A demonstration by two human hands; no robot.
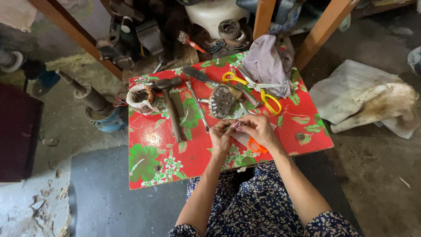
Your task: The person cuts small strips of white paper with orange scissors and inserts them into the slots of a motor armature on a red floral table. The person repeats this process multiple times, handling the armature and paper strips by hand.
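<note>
Ahead of both hands [240,131] the table [149,169] is crowded: the toothed rotor [221,102], a screwdriver [197,105], the hammer [171,107] and yellow scissors [263,90] block the way. The near left corner and right edge lie open for a reach

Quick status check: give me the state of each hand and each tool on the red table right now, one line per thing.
left hand: pinching a small pale strip, over the table
right hand: fingertips meeting the left on the same strip
yellow scissors: lying open, blades spread
orange scissors: flat, mostly hidden under right hand
hammer: lying flat, untouched
stator: sitting on the table's left edge
rotor: lying on its side
cloth: crumpled at the far edge
</note>
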